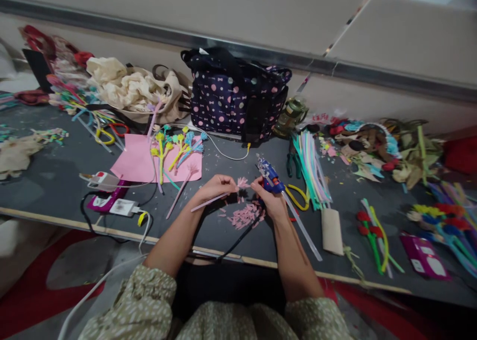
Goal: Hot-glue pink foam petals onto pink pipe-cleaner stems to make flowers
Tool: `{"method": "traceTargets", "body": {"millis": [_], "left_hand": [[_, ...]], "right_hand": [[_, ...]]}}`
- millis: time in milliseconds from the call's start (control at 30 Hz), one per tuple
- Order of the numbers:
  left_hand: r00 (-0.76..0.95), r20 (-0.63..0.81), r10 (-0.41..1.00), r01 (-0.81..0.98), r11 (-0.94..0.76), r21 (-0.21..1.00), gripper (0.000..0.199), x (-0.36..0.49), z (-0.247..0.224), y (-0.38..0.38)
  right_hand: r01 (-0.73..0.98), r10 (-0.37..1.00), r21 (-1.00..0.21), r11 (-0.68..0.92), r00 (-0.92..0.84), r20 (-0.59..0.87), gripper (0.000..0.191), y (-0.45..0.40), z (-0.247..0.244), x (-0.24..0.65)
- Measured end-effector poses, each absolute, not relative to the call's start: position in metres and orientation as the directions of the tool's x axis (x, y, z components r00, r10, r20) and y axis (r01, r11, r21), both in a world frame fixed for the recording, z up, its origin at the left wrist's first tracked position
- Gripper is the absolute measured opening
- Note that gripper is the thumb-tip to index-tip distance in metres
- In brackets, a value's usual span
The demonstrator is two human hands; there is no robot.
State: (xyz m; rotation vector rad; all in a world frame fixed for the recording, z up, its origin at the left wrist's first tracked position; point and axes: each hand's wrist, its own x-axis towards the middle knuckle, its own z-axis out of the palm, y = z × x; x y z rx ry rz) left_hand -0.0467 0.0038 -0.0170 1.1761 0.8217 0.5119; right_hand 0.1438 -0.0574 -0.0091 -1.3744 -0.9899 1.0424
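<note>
My left hand (220,187) is closed on a thin pink stem (209,202), pinching it near its tip, where a small pink flower (243,182) of narrow petals spreads. Across from it, my right hand (271,199) has thumb and forefinger pinched at a tiny pink piece beside the flower. A blue hot glue gun (271,177) sits in the same hand, its handle mostly hidden by the fingers. Its nozzle points away from me, and a long clear glue stick (302,226) sticks out behind. Below both hands lies a pile of cut pink pieces (244,215).
Finished flowers (179,148) lie on a pink sheet (132,156) at left, near a purple power strip (108,201). A dark patterned bag (234,99) stands behind. Yellow-handled scissors (298,199), dark pliers (293,165) and bundled pipe cleaners (311,168) lie right. A black cord (238,241) crosses the front edge.
</note>
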Motion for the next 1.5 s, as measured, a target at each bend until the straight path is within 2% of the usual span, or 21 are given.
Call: {"method": "traceTargets", "body": {"millis": [200,567,967,1500], "left_hand": [[0.634,-0.295,0.715,0.091,0.310,0.946,0.030,-0.0473,-0.0211,0.0032],[0.674,-0.307,0.672,0.114,0.315,0.942,0.028,-0.0474,-0.0137,0.0022],[0.700,-0.307,0.645,0.107,0.330,0.938,0.029,-0.0489,-0.0186,0.0027],[0.691,-0.319,0.649,0.133,0.320,0.938,0.028,-0.0486,-0.0174,0.0014]], "right_hand": [[0.038,0.982,-0.995,-0.089,0.169,-0.081,0.030,-0.0547,-0.0047,0.1467],[0.030,0.979,-0.995,-0.093,0.187,-0.085,0.035,-0.0542,-0.0095,0.1469],[0.145,0.989,-0.989,-0.031,0.150,-0.009,0.027,-0.0550,-0.0104,0.1466],[0.199,0.984,-0.979,0.034,0.164,0.068,0.029,-0.0567,-0.0093,0.1436]]}}
